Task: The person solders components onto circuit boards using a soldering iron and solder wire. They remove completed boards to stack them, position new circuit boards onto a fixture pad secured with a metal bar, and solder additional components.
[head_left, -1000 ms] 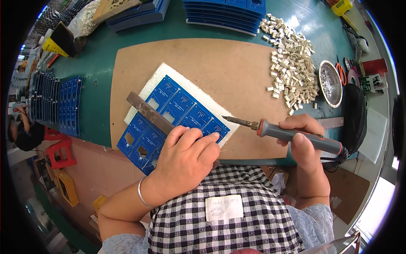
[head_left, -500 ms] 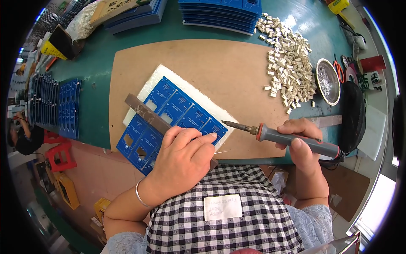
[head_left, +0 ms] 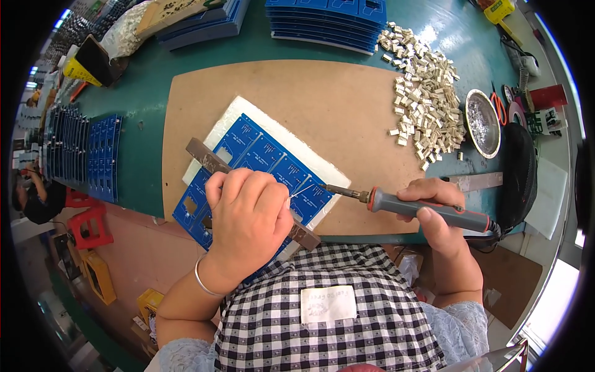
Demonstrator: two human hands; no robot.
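A blue circuit board panel [head_left: 268, 152] lies slanted on a white foam pad [head_left: 230, 115]. Across the panel runs a brown bar [head_left: 207, 156], partly covered by my left hand [head_left: 245, 214]. That hand is closed, its thumb and forefinger pinching a thin solder wire [head_left: 302, 191] that points to the panel's right corner. My right hand [head_left: 443, 239] grips a grey soldering iron [head_left: 403, 206] by its handle. The iron's tip is at the panel's right corner, close to the wire's end; whether they touch I cannot tell.
Beneath the pad is a brown board [head_left: 322, 93] on a green table [head_left: 142, 155]. White connectors [head_left: 427, 99] are heaped at right, beside a metal bowl [head_left: 482, 133]. Stacked blue panels [head_left: 325, 28] stand behind; more panels [head_left: 102, 152] stand at left. A person [head_left: 40, 198] sits far left.
My left hand has lifted its fingers off the panel, drawn back left and now holds the solder wire out. The soldering iron has moved slightly left, its tip reaching the panel's corner.
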